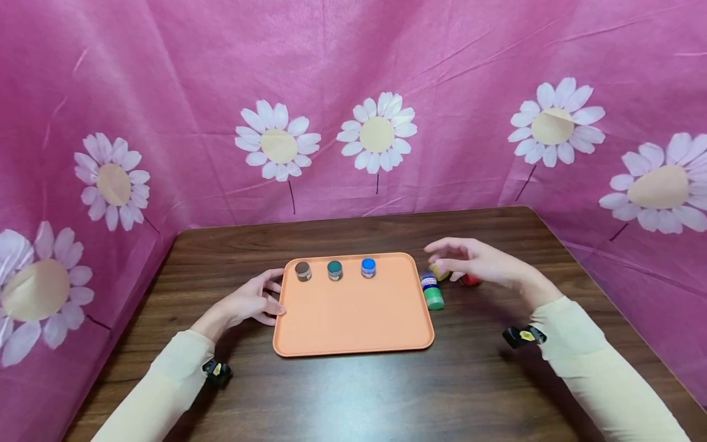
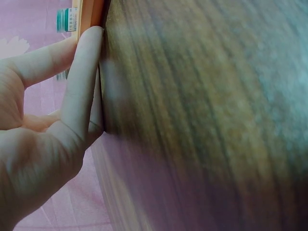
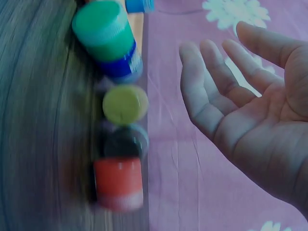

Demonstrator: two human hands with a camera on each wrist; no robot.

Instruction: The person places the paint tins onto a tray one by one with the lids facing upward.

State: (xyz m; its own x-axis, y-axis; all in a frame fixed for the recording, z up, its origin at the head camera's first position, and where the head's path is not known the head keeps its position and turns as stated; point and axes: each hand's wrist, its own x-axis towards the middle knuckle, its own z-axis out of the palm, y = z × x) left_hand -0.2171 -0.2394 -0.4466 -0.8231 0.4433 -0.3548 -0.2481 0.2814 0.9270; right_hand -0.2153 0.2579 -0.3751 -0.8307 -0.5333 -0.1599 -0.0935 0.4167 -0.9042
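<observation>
An orange tray [image 1: 353,319] lies in the middle of a dark wooden table [image 1: 359,393]. Along its far edge stand three small paint jars: brown-lidded [image 1: 302,271], dark green [image 1: 334,270] and blue [image 1: 368,267]. My left hand [image 1: 259,299] rests on the table, its straight fingers [image 2: 82,72] touching the tray's left edge [image 2: 86,14]. My right hand [image 1: 469,258] hovers open, holding nothing, over a cluster of jars just right of the tray: green [image 1: 434,298], blue-labelled [image 1: 428,281], yellow [image 1: 440,272] and red [image 1: 471,280]. The right wrist view shows the palm [image 3: 240,110] spread beside the green [image 3: 103,31], yellow [image 3: 125,104] and red [image 3: 118,185] jars.
Pink cloth with white daisies [image 1: 353,123] walls in the table at the back and on both sides. The table's far right corner [image 1: 525,212] is rounded. A dark-lidded jar [image 3: 124,142] sits between the yellow and red ones.
</observation>
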